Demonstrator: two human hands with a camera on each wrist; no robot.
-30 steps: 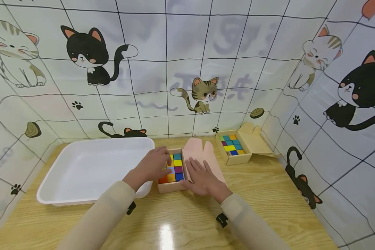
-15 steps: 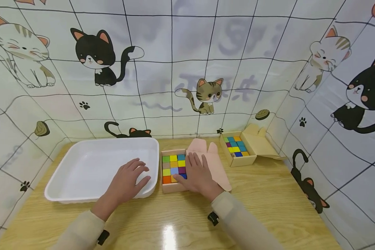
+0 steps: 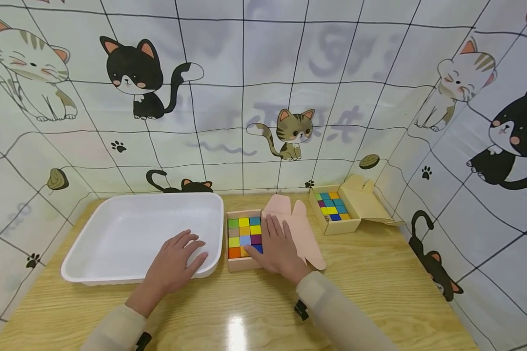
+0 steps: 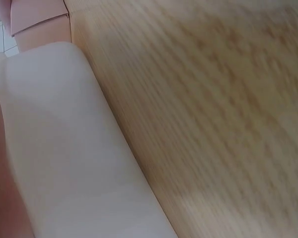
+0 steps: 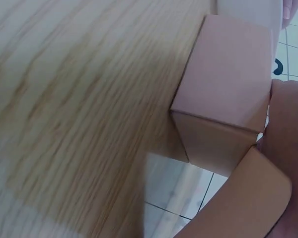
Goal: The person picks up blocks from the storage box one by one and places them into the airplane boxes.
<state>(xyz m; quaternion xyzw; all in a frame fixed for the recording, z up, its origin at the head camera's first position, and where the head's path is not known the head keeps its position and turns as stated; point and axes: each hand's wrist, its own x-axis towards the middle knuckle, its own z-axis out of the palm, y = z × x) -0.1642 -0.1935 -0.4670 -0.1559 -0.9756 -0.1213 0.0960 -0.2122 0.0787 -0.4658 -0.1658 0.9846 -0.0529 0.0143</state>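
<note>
In the head view, a pink cardboard box [image 3: 241,264] stands with its lid [image 3: 309,243] folded out to the right. Rows of coloured cubes [image 3: 244,230] fill its visible part. My right hand [image 3: 281,251] lies with straight fingers across the hinge side, its thumb reaching over the front cubes and covering some of them. My left hand [image 3: 171,265] is over the front right corner of a white plastic tray [image 3: 114,239], fingers loosely bent and holding nothing. The right wrist view catches the pink box's end [image 5: 223,74] and part of that hand [image 5: 293,134].
A second, yellowish box [image 3: 344,227] of coloured cubes stands at the back right, its lid [image 3: 369,200] open to the right. Behind the wooden table [image 3: 246,312] hangs a cat-print sheet [image 3: 219,97], which also runs along both sides.
My left hand has gone from above the cubes leftward to the tray. My right hand has shifted left from the lid to the box's edge. The head view has turned slightly.
</note>
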